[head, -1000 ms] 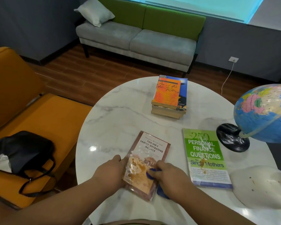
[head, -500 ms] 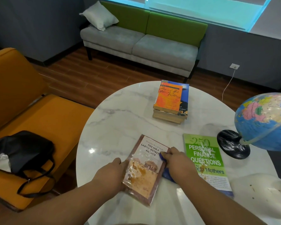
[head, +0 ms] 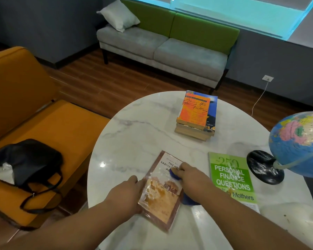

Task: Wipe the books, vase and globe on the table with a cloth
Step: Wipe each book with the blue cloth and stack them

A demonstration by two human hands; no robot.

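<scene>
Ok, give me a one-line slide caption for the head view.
Left hand steadies a paperback on the marble table while the right hand presses a blue cloth to its cover.

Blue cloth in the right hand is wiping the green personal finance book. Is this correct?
Wrong book. The head view shows the right hand pressing the blue cloth on the brown-bordered detective novel, whose left edge the left hand touches. The green personal finance book lies beside it, untouched.
</scene>
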